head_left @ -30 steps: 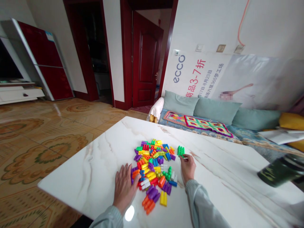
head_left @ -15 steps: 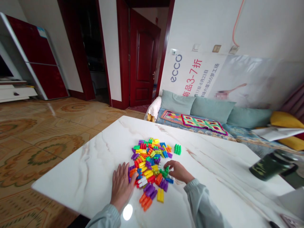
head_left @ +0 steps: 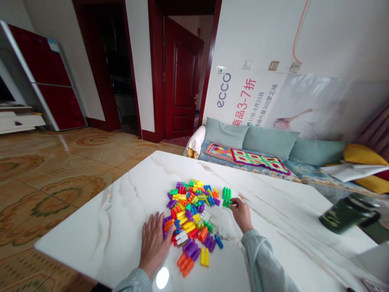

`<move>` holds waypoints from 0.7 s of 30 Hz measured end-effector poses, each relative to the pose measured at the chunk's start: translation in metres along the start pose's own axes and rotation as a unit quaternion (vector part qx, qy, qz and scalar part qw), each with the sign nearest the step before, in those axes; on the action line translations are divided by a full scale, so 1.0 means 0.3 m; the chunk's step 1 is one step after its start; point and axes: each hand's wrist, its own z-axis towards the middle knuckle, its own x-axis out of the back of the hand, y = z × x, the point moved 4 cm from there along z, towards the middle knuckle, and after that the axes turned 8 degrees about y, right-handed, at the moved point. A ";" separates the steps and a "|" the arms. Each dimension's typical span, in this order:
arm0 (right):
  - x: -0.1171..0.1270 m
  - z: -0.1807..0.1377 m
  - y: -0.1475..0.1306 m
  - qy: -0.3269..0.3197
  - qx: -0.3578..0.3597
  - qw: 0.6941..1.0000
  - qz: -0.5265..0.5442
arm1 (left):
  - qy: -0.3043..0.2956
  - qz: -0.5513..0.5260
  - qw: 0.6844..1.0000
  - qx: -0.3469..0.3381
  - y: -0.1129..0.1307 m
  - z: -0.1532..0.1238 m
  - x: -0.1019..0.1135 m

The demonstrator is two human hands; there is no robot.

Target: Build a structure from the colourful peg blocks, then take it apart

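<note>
A heap of small coloured plastic blocks (head_left: 193, 215) lies on a white marble table (head_left: 121, 219). My left hand (head_left: 154, 241) rests flat on the table with fingers spread, its fingertips touching the heap's left edge. To the right of the heap, my right hand (head_left: 241, 214) pinches a green block (head_left: 227, 204) and holds it against a small group of green blocks (head_left: 226, 193) set apart from the pile.
A dark green bottle (head_left: 346, 217) lies on its side at the table's right. Behind the table is a sofa with teal cushions (head_left: 267, 142) and a colourful mat. The tiled floor (head_left: 45, 178) spreads left toward red doors.
My right hand reached into the heap half a second ago, then moved back out to the right with a green block, up to the separate green group. The left hand stayed put.
</note>
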 end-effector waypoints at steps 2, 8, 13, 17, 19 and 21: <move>-0.007 0.007 0.036 0.032 -0.007 0.999 0.001 | 0.005 0.000 1.000 -0.002 0.000 0.001 0.001; -0.059 -0.015 0.088 0.103 -0.021 0.994 0.022 | 0.001 0.010 1.000 -0.005 0.004 0.001 0.007; -0.078 -0.005 0.104 0.129 -0.035 0.991 0.027 | -0.007 0.013 1.000 0.000 0.008 0.004 0.008; -0.084 0.017 0.102 0.133 -0.037 0.990 0.028 | -0.010 0.004 1.000 0.004 0.006 -0.001 0.006; -0.085 0.023 0.101 0.137 -0.040 0.989 0.028 | -0.009 0.000 1.000 0.005 0.003 -0.004 0.003; -0.085 0.023 0.099 0.140 -0.045 0.989 0.028 | -0.005 -0.004 1.000 0.003 0.000 -0.006 0.000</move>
